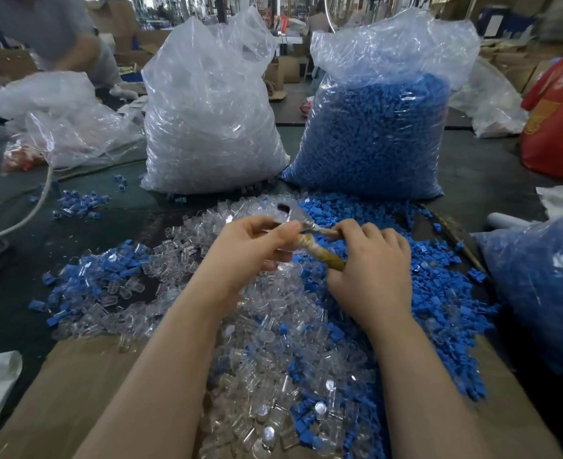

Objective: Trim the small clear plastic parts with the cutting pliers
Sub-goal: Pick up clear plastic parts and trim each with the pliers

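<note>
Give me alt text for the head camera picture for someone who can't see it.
Two hands hold cutting pliers above a heap of small clear parts and blue parts: right hand on the wrapped handles, left hand at the metal head. Two full bags stand behind.

Your cutting pliers [301, 231] sit above the heap, metal head pointing left, their tape-wrapped, yellowed handles running down to the right. Your right hand [371, 270] grips those handles; your left hand [248, 251] holds near the head. Under them the small clear plastic parts [273, 342] lie in a loose pile, stubby see-through tubes lying every way.
</note>
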The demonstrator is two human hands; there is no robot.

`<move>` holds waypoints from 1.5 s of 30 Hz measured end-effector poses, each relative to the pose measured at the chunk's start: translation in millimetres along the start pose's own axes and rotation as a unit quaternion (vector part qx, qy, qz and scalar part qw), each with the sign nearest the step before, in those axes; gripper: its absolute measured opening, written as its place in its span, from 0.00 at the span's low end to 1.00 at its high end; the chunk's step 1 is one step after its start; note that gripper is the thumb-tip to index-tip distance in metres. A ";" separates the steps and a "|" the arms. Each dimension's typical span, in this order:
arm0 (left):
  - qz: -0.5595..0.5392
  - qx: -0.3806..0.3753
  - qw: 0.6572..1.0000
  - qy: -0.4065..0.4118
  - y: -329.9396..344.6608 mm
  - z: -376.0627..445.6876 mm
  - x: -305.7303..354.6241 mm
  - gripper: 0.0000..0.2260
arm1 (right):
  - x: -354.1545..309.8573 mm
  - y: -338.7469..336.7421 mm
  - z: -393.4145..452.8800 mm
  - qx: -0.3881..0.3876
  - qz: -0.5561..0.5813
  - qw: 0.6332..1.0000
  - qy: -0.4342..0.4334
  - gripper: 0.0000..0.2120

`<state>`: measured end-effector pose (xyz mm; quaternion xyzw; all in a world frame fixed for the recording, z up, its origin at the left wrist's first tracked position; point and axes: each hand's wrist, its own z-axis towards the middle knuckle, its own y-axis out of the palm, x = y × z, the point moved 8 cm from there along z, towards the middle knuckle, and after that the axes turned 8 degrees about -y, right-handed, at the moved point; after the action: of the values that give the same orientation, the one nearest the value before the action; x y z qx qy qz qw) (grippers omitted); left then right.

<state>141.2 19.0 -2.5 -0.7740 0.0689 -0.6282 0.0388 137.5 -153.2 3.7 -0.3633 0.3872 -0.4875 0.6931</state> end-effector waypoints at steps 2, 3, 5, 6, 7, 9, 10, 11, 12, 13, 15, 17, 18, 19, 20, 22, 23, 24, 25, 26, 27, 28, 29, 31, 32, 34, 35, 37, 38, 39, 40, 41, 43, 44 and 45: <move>0.091 0.022 0.996 -0.001 -6.2 0.7 -3.4 0.26 | 12.9 -2.5 -1.1 0.005 -0.014 0.998 0.067 0.18; 0.136 0.029 0.990 -0.011 -9.2 1.4 -7.0 0.30 | 22.1 -2.7 -2.3 0.001 -0.025 0.994 0.108 0.18; 0.234 0.024 0.971 -0.041 -13.4 3.8 -16.9 0.41 | 41.6 -1.6 -7.4 -0.019 -0.035 0.980 0.194 0.20; 0.285 0.022 0.956 -0.061 -14.8 4.3 -21.9 0.46 | 50.2 0.0 -11.1 -0.033 -0.034 0.972 0.230 0.21; 0.324 0.017 0.942 -0.083 -15.9 4.4 -26.6 0.50 | 57.1 2.0 -15.1 -0.049 -0.037 0.965 0.257 0.22; 0.362 0.001 0.924 -0.122 -14.9 3.4 -33.5 0.55 | 67.0 7.3 -22.3 -0.089 -0.043 0.953 0.287 0.23; 0.370 -0.008 0.920 -0.131 -13.2 2.7 -35.5 0.56 | 69.6 11.1 -24.5 -0.110 -0.039 0.949 0.292 0.22; 0.376 -0.017 0.917 -0.132 -10.8 2.6 -36.4 0.55 | 70.3 14.7 -25.2 -0.128 -0.030 0.948 0.291 0.20; 0.377 -0.024 0.917 -0.128 -8.8 2.9 -36.6 0.54 | 68.8 18.5 -24.5 -0.142 -0.017 0.948 0.283 0.17; 0.371 -0.032 0.920 -0.122 -6.8 3.5 -36.4 0.53 | 66.1 21.7 -22.9 -0.151 -0.005 0.950 0.272 0.13; 0.352 -0.046 0.929 -0.107 -2.7 3.5 -34.9 0.50 | 59.1 26.3 -18.8 -0.167 0.012 0.954 0.248 0.07; 0.342 -0.052 0.933 -0.095 0.1 4.6 -33.8 0.46 | 50.4 29.0 -15.3 -0.184 0.025 0.957 0.222 0.08; 0.341 -0.051 0.934 -0.090 0.8 5.1 -33.5 0.44 | 46.4 30.3 -13.8 -0.189 0.035 0.958 0.210 0.08; 0.339 -0.051 0.935 -0.086 1.3 5.3 -33.2 0.42 | 42.4 31.8 -12.2 -0.193 0.048 0.960 0.198 0.07; 0.337 -0.051 0.937 -0.080 2.1 5.4 -32.7 0.41 | 38.7 33.7 -10.8 -0.194 0.062 0.961 0.187 0.06; 0.335 -0.044 0.939 -0.061 3.5 6.0 -30.2 0.36 | 33.6 36.8 -8.2 -0.188 0.089 0.963 0.170 0.03; 0.333 -0.035 0.941 -0.045 3.6 6.6 -28.1 0.32 | 31.9 37.7 -7.0 -0.182 0.102 0.964 0.163 0.03; 0.326 -0.021 0.945 -0.029 3.1 6.9 -25.8 0.28 | 30.7 38.2 -6.1 -0.176 0.115 0.965 0.158 0.03; 0.316 -0.008 0.949 -0.015 2.2 7.4 -23.8 0.23 | 30.0 38.1 -5.5 -0.168 0.127 0.965 0.156 0.04; 0.308 0.002 0.951 -0.005 1.2 7.9 -22.7 0.20 | 29.5 37.6 -4.9 -0.157 0.139 0.966 0.153 0.04; 0.305 0.009 0.952 0.000 0.6 8.6 -22.3 0.18 | 29.1 36.5 -4.0 -0.144 0.151 0.967 0.149 0.04; 0.308 0.014 0.951 0.003 0.5 8.9 -22.3 0.17 | 28.6 35.0 -3.2 -0.132 0.163 0.967 0.144 0.05; 0.313 0.018 0.949 0.006 0.8 9.2 -22.1 0.17 | 28.0 33.4 -2.3 -0.120 0.175 0.967 0.138 0.06; 0.310 0.027 0.950 0.021 2.4 8.9 -19.6 0.17 | 26.2 29.8 -0.7 -0.100 0.207 0.965 0.127 0.06; 0.294 0.033 0.955 0.034 3.2 8.4 -17.0 0.17 | 24.8 28.2 -0.1 -0.089 0.233 0.961 0.122 0.06; 0.249 0.047 0.966 0.059 4.7 6.9 -10.8 0.15 | 21.9 26.0 0.5 -0.071 0.310 0.941 0.114 0.08; 0.230 0.050 0.969 0.071 6.0 6.0 -7.7 0.14 | 19.8 25.4 0.3 -0.067 0.352 0.927 0.111 0.08; 0.199 0.042 0.974 0.099 11.1 3.7 -0.7 0.15 | 14.2 24.0 -0.2 -0.068 0.412 0.903 0.102 0.08; 0.188 0.035 0.975 0.114 14.1 1.6 2.9 0.16 | 11.4 22.7 -0.3 -0.070 0.425 0.898 0.092 0.07; 0.179 0.032 0.975 0.128 16.5 0.1 5.8 0.16 | 8.9 21.7 -0.2 -0.072 0.429 0.897 0.081 0.07; 0.177 0.032 0.974 0.141 18.2 -0.7 7.4 0.16 | 6.5 21.0 -0.3 -0.075 0.428 0.898 0.071 0.07; 0.180 0.036 0.971 0.151 19.3 -0.7 8.0 0.14 | 4.7 21.1 -0.4 -0.078 0.426 0.899 0.064 0.06; 0.179 0.045 0.970 0.159 19.8 0.6 7.2 0.12 | 2.5 21.5 -0.6 -0.081 0.432 0.897 0.057 0.06; 0.167 0.047 0.972 0.159 19.0 1.0 6.4 0.13 | 1.4 21.6 -0.8 -0.079 0.438 0.893 0.056 0.06; 0.150 0.049 0.975 0.159 17.6 1.0 6.2 0.14 | 0.9 21.5 -0.6 -0.075 0.446 0.890 0.057 0.06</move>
<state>142.4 0.7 0.8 -0.6423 0.1584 -0.7329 0.1588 145.6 -148.6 -15.7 -0.1753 0.5829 -0.1165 0.7848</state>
